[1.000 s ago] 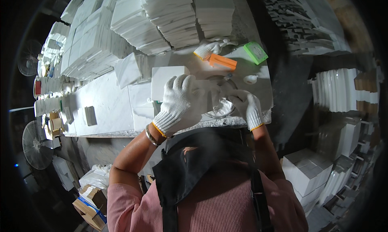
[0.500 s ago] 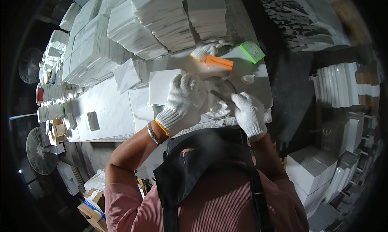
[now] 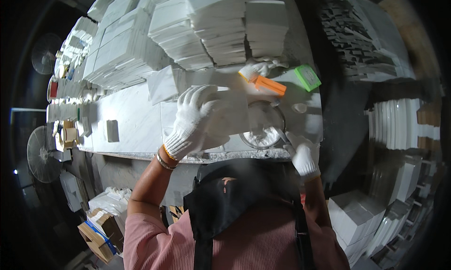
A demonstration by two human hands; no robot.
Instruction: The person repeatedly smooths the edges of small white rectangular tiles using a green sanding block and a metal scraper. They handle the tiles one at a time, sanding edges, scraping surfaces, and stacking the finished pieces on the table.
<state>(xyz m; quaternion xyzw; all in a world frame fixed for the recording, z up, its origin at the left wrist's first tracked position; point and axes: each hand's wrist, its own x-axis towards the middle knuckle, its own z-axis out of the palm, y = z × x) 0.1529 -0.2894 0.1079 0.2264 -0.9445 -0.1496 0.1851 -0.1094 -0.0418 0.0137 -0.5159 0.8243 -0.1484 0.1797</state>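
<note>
My left hand (image 3: pixel 191 117), in a white knitted glove, grips a white marble tile (image 3: pixel 236 111) by its left edge. The tile is tilted above the table, its far end beside a round bowl (image 3: pixel 283 114). A mound of white paste or powder (image 3: pixel 264 136) lies in the bowl. My gloved right hand (image 3: pixel 303 153), right of the bowl, is closed around a flat-bladed putty knife (image 3: pixel 283 135); the blade reaches over the bowl's near right rim. Its handle is hidden by the glove.
Tall stacks of marble tiles (image 3: pixel 218 30) line the far side of the table (image 3: pixel 131 108). Behind the bowl lie an orange block (image 3: pixel 270 86), a green box (image 3: pixel 307 78), a spare glove (image 3: pixel 256 70) and a small white lid-like piece (image 3: pixel 299 108). A fan (image 3: pixel 44 153) stands far left.
My left hand has lifted a tile off the table and brought it toward the bowl. My right hand has drawn the putty knife back toward the bowl's near right rim. The view has shifted slightly.
</note>
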